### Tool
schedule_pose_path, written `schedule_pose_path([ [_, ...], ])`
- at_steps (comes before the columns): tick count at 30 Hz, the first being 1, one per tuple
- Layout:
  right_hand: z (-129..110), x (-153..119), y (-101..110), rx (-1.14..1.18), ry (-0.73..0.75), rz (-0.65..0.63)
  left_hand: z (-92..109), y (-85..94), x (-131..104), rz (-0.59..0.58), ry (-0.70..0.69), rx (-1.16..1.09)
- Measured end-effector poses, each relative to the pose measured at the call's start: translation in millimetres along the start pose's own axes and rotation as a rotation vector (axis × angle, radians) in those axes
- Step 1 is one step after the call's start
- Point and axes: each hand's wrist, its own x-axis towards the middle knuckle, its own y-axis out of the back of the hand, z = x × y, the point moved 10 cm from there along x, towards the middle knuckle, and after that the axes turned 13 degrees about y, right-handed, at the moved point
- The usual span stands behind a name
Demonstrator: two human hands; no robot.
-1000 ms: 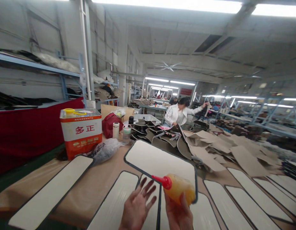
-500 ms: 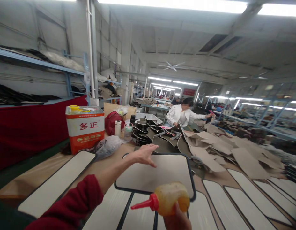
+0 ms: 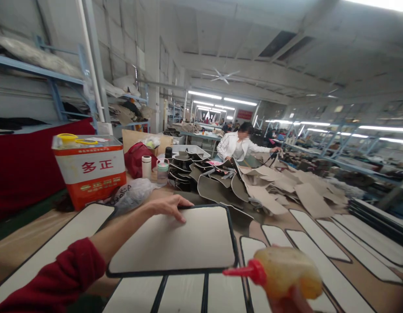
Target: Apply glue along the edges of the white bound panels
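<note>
The mat (image 3: 175, 241) looks matt felt-like cloth with dark smooth edging. The squeeze bottle (image 3: 282, 278) is soft translucent plastic, perhaps a little greasy. The tin can (image 3: 89, 167) is glossy printed metal.

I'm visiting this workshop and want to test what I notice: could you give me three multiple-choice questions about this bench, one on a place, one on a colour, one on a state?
1. Where does the left hand rest?
A. on the far edge of the dark-rimmed panel
B. on the tin
C. on the red bag

2. What colour is the nozzle of the squeeze bottle?
A. blue
B. red
C. white

3. How is that bottle?
A. standing on the table
B. lying capped
C. held sideways by the right hand

Answers: 1 A, fingers lie on the panel's rim; 2 B, the tip is plainly red; 3 C, nozzle points left.
</note>
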Motion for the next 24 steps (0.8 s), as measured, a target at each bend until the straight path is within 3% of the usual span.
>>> schedule_pose_path([
  [3,-53.4,27.1,-4.0,-0.125,0.2,0.152,-1.1,-11.5,-19.6,-0.121,0.013,0.0],
  [6,-74.7,44.9,-25.4,-0.224,0.279,0.107,1.0,-19.8,-32.5,-0.221,0.016,-0.02],
  [10,-72.0,50.7,-38.0,-0.307,0.229,-0.003,1.7,-21.7,-42.9,-0.282,0.017,-0.003],
  [14,-67.3,50.9,-37.4,-0.37,0.173,-0.035,-0.1,-21.7,-49.5,-0.304,0.055,0.027],
  [24,-72.9,41.9,-35.1,-0.431,0.205,-0.073,13.6,-27.6,-58.5,-0.321,0.083,0.002],
])
